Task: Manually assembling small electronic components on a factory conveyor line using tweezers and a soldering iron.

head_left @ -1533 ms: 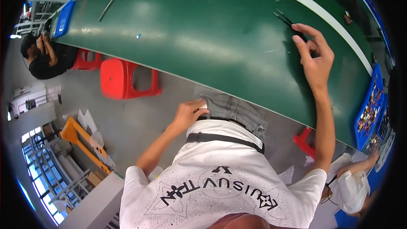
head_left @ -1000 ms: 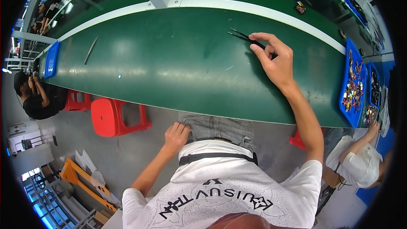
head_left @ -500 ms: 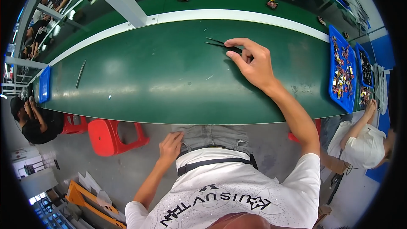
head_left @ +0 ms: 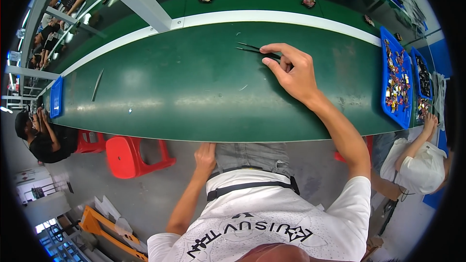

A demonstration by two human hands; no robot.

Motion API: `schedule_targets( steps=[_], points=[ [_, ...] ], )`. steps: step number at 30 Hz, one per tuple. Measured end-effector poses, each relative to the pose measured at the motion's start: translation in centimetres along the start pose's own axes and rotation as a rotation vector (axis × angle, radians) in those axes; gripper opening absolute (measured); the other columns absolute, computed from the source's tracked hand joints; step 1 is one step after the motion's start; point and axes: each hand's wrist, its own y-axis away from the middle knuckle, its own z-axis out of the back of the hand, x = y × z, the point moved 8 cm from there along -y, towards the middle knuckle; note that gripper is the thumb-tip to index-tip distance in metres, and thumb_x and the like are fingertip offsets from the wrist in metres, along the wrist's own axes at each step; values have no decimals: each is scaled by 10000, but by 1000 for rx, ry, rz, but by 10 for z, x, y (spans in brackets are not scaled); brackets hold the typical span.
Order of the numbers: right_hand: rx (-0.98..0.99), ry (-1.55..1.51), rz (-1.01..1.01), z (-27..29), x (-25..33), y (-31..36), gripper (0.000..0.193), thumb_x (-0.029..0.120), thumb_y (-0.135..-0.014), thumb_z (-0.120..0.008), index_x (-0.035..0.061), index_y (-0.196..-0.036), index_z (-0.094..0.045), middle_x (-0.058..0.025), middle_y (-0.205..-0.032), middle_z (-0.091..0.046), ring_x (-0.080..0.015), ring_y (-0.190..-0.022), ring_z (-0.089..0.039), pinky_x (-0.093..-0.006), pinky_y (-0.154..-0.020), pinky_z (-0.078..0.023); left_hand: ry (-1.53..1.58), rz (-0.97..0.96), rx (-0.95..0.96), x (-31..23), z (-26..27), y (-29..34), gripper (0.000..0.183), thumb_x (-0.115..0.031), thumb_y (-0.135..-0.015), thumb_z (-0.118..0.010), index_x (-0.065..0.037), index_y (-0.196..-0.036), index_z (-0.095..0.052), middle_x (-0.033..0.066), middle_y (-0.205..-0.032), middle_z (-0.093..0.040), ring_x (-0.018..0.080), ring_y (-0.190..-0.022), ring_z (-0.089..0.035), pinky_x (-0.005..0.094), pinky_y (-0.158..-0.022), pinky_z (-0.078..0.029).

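Black tweezers point(head_left: 250, 50) lie between the thumb and fingers of my right hand point(head_left: 295, 70), which is closed on them above the green tabletop point(head_left: 194, 77). The two prongs point left and stand apart, with nothing between them. My left hand point(head_left: 206, 157) is down at the table's near edge, beside my grey trousers. Its fingertips are hidden at the edge, so their grip does not show. A thin pale curved sliver point(head_left: 243, 87) rests on the table below the tweezers.
A slim grey strip point(head_left: 97, 85) and a tiny whitish bit point(head_left: 130, 111) lie on the table's left. Blue trays point(head_left: 384, 85) of small parts stand at right, another blue tray point(head_left: 57, 98) far left. A red stool point(head_left: 121, 157) is below. Co-workers sit at both ends.
My left hand has risen from my hip to the table's near edge, and its fingers have gone partly out of sight. The right hand keeps the tweezers nearly in place. The view has shifted slightly.
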Motion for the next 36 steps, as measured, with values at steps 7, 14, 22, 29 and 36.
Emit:
schedule_targets(
  steps=[7,14,22,29,36],
  points=[
    [9,2,-23,0,-4,2,232,89,-852,-796,61,-1080,-768,-42,-926,-773,-111,-459,-413,-299,-498,-386,182,87,145,-7,19,2,497,111,-689,-599,23,-1163,-718,197,-1056,-697,397,-927,-674,455,-804,-564],
    [4,-11,-30,3,-2,-1,220,84,-858,-788,44,-1073,-764,-56,-949,-776,-120,-456,-438,-306,-506,-409,477,137,859,-28,85,-18,461,-113,-949,-712,2,-1389,-635,180,-1363,-676,359,-1211,-666,385,-1069,-505],
    [-14,9,2,5,-3,1,216,73,-856,-787,51,-1070,-765,-62,-929,-773,-123,-458,-451,-306,-497,-415,847,111,195,-57,197,-287,258,-60,-1012,-599,17,-1237,-698,136,-1206,-717,169,-855,-726,287,-635,-570],
    [-21,-19,-21,7,2,3,209,72,-861,-790,50,-1067,-764,-76,-965,-777,-132,-465,-512,-312,-496,-447,-119,247,-189,53,96,-470,300,-91,-879,-689,9,-1160,-722,247,-1215,-670,457,-1032,-691,541,-883,-565],
    [8,-19,10,4,2,4,174,88,-889,-766,55,-1057,-743,-82,-959,-761,-194,-522,-618,-337,-513,-480,22,608,85,141,54,-492,177,-174,-811,-779,-27,-894,-729,167,-896,-771,319,-757,-773,428,-753,-630]
  ],
)
